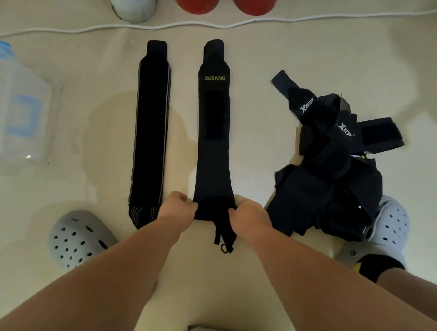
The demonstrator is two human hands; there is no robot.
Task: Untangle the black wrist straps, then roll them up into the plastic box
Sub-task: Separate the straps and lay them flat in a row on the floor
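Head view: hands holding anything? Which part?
Yes. The left hand and right hand pinch the near end of the XUEYING wrist strap, one at each corner, just above its thumb loop.

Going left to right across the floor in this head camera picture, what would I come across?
Clear plastic box → flat striped strap → XUEYING strap → tangled pile of straps.

Both forearms reaching forward, left hand [175, 211] and right hand [249, 215] close together, fingers curled pinching the strap [213, 153]
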